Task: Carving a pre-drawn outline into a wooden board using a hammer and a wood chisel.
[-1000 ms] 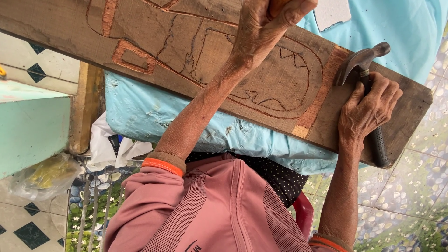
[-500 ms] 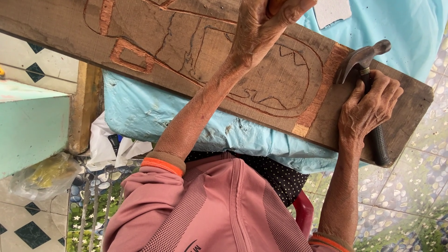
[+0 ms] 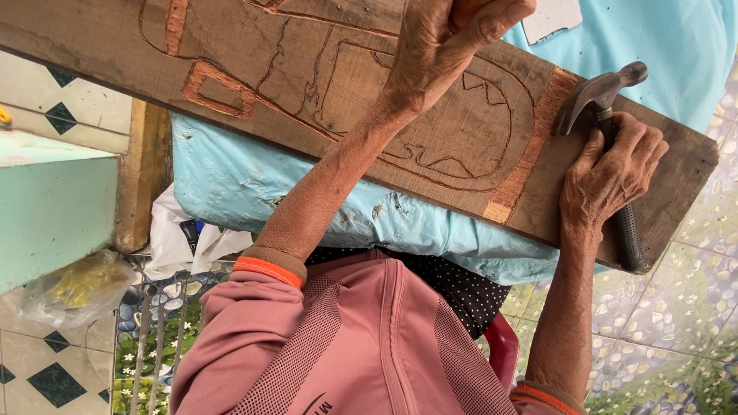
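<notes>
A long brown wooden board (image 3: pixel 292 84) with a carved outline and reddish chiselled grooves lies slantwise on a light blue plastic sheet (image 3: pixel 307 207). My left hand (image 3: pixel 450 46) is clenched over the board's upper middle. It seems to grip a brownish tool handle, which is mostly hidden by the fingers and cut off at the frame's top edge. My right hand (image 3: pixel 611 173) rests on the board's right end and is wrapped round the black handle of a claw hammer (image 3: pixel 596 92). The hammer's metal head lies on the wood next to a carved orange strip.
My pink jacket fills the lower middle, above a red chair edge (image 3: pixel 503 350). At left are a pale green box (image 3: pixel 46 207), a wooden post (image 3: pixel 142 177), white and clear plastic bags (image 3: pixel 192 246), and a metal grate (image 3: pixel 154 338). The floor is patterned tile (image 3: pixel 676 323).
</notes>
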